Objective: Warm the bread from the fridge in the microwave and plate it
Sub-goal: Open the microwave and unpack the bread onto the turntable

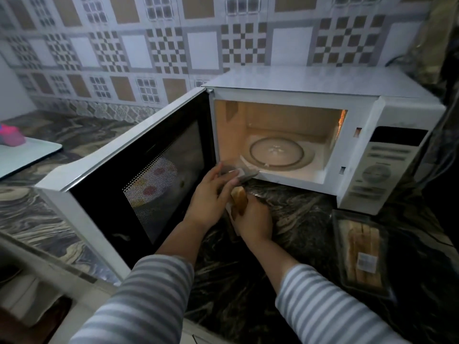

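A white microwave stands on the dark marbled counter, its door swung fully open to the left and its inside lit. The glass turntable inside is bare. In front of the opening, my right hand grips a slice of browned bread held on edge. My left hand holds a clear plastic wrapper just above the slice, by the microwave's lower left corner. A dark tray of more bread slices under clear film lies on the counter to the right.
A pale cutting board with a pink object on it sits at the far left of the counter. Cables hang by the microwave's right side. The patterned tiled wall stands behind. Bare counter lies between my arms and the bread tray.
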The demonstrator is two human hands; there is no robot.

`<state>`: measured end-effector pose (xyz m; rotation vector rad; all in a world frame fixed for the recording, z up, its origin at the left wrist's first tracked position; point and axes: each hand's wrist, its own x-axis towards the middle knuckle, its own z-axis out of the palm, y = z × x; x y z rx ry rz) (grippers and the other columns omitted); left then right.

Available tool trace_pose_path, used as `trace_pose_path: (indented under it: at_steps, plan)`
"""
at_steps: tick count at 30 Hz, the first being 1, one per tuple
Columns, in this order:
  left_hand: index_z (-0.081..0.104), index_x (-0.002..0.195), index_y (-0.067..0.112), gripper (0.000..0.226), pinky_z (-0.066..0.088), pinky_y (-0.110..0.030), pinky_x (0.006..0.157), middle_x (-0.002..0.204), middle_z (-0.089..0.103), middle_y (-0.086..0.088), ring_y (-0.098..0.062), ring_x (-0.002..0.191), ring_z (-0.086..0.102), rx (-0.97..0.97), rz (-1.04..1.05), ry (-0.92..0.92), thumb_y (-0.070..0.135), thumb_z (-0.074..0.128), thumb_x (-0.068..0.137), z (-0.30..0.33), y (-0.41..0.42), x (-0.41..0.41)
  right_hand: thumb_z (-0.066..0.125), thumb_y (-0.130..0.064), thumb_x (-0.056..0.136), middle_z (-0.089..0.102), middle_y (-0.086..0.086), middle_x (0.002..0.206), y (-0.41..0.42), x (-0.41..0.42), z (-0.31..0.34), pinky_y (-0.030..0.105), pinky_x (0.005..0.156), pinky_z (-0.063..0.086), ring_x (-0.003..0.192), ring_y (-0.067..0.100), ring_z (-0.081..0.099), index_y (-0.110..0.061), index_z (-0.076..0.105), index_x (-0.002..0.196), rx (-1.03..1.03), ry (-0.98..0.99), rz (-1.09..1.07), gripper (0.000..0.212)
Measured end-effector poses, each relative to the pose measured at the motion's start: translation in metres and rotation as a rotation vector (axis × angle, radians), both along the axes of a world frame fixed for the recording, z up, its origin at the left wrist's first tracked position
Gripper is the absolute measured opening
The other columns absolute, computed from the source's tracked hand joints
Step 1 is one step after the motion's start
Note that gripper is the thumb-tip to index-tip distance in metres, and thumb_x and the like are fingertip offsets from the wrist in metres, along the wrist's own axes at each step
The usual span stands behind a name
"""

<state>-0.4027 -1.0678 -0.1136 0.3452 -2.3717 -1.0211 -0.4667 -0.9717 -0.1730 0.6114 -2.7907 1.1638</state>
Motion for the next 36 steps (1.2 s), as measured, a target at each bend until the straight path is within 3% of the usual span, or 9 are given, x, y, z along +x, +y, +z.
trace_pose_path:
  at_steps: [2, 7, 11, 15, 20, 27, 29, 32, 36]
  plan:
    - [0.061, 0.128, 0.031, 0.035, 0.017, 0.005, 0.098, 0.154, 0.034, 0.001, -0.002, 0.139, 0.024, 0.001, -0.005, -0.004, 0.04, 0.051, 0.095, -0.004, 0.001, -0.001, 0.063, -0.04, 0.082, 0.071, 0.009, 0.093, 0.003, -0.002, 0.008, 0.034, 0.072, 0.051, 0.09, 0.031, 0.066, -0.018, 0.062, 0.1, -0.031, -0.034, 0.009, 0.029]
    - [0.058, 0.132, 0.031, 0.039, 0.027, -0.022, 0.112, 0.16, 0.016, 0.003, -0.008, 0.142, 0.023, 0.055, -0.026, -0.012, 0.04, 0.053, 0.094, -0.013, 0.011, 0.005, 0.065, -0.035, 0.082, 0.071, 0.004, 0.092, 0.036, 0.002, 0.025, 0.025, 0.063, 0.041, 0.087, 0.025, 0.066, -0.018, 0.066, 0.099, -0.1, -0.062, -0.007, 0.025]
    - [0.056, 0.133, 0.025, 0.038, 0.014, 0.0, 0.104, 0.161, 0.002, -0.002, 0.001, 0.137, 0.016, 0.018, -0.027, -0.035, 0.031, 0.054, 0.096, -0.022, 0.021, 0.015, 0.067, -0.031, 0.082, 0.069, 0.001, 0.089, 0.076, 0.013, 0.027, 0.022, 0.063, 0.039, 0.082, 0.019, 0.064, -0.016, 0.065, 0.099, -0.191, -0.069, -0.066, 0.023]
    - [0.05, 0.136, 0.037, 0.039, 0.009, -0.01, 0.105, 0.161, -0.006, 0.001, -0.008, 0.142, 0.014, 0.016, 0.009, -0.157, 0.036, 0.049, 0.097, -0.039, 0.034, 0.024, 0.068, -0.035, 0.081, 0.068, 0.001, 0.088, 0.108, 0.017, 0.017, 0.028, 0.065, 0.048, 0.08, 0.02, 0.064, -0.017, 0.062, 0.1, -0.2, -0.073, -0.161, 0.026]
    - [0.038, 0.139, 0.05, 0.042, 0.022, -0.026, 0.109, 0.162, -0.002, 0.0, -0.02, 0.145, 0.02, -0.054, -0.024, -0.282, 0.039, 0.042, 0.099, -0.06, 0.039, 0.036, 0.068, -0.036, 0.082, 0.066, -0.002, 0.082, 0.125, 0.01, 0.013, 0.028, 0.062, 0.045, 0.075, 0.018, 0.062, -0.02, 0.059, 0.096, -0.211, -0.069, -0.209, 0.024]
    - [0.029, 0.143, 0.051, 0.052, 0.025, -0.034, 0.114, 0.161, 0.008, 0.0, -0.028, 0.139, 0.03, -0.238, 0.061, -0.342, 0.046, 0.048, 0.095, -0.076, 0.036, 0.037, 0.069, -0.031, 0.082, 0.062, -0.003, 0.077, 0.099, -0.03, 0.04, 0.024, 0.054, 0.038, 0.072, 0.02, 0.06, -0.023, 0.055, 0.085, -0.276, -0.009, -0.178, 0.017]
    - [0.021, 0.146, 0.048, 0.058, 0.023, -0.037, 0.116, 0.161, 0.01, -0.002, -0.029, 0.14, 0.031, -0.271, 0.064, -0.357, 0.048, 0.047, 0.095, -0.078, 0.037, 0.035, 0.067, -0.031, 0.084, 0.058, -0.004, 0.077, 0.085, -0.047, 0.056, 0.02, 0.049, 0.031, 0.069, 0.016, 0.053, -0.02, 0.057, 0.089, -0.271, -0.007, -0.163, 0.016]
    - [0.005, 0.149, 0.045, 0.069, 0.021, -0.038, 0.118, 0.161, 0.009, 0.001, -0.024, 0.141, 0.03, -0.315, 0.078, -0.384, 0.062, 0.036, 0.091, -0.08, 0.036, 0.032, 0.065, -0.032, 0.086, 0.056, -0.004, 0.081, 0.057, -0.076, 0.071, 0.024, 0.055, 0.03, 0.071, 0.014, 0.049, -0.016, 0.059, 0.096, -0.29, 0.0, -0.145, 0.02]
    - [-0.02, 0.147, 0.038, 0.082, 0.008, -0.043, 0.12, 0.161, 0.001, 0.009, -0.012, 0.146, 0.009, -0.284, 0.114, -0.447, 0.068, 0.029, 0.089, -0.079, 0.034, 0.028, 0.062, -0.034, 0.084, 0.064, 0.003, 0.087, 0.015, -0.122, 0.073, 0.025, 0.064, 0.034, 0.076, 0.023, 0.056, -0.009, 0.062, 0.101, -0.287, -0.03, -0.176, 0.03]
